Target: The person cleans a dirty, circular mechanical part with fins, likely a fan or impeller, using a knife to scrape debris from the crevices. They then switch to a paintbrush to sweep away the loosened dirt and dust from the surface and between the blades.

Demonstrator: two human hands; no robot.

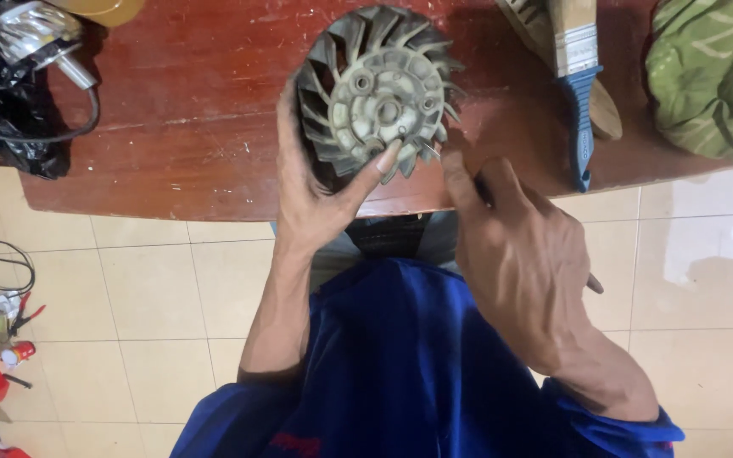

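Head view, looking down. Left hand holds a round finned fan wheel tilted up on its edge over the near part of the red-brown wooden table; grip is closed on the wheel, fingers behind the left rim, thumb pressed across the lower front blades. Wheel: grey-green cast metal, dull and grimy, curved blades ringing the whole rim, a raised hub plate in the middle with a centre bore and several smaller round holes around it. Dark dirt sits between the blades. Right hand is closed around a thin tool; only its metal tip shows, touching the wheel's lower right blades, and a short end sticks out behind the hand. What kind of tool it is cannot be told. On the table, right of the wheel, lies a paintbrush with a blue handle, and further right a green patterned cloth. At the table's far left sits a black plastic bag with a cable. Cream tiled floor below; blue sleeves on both arms.
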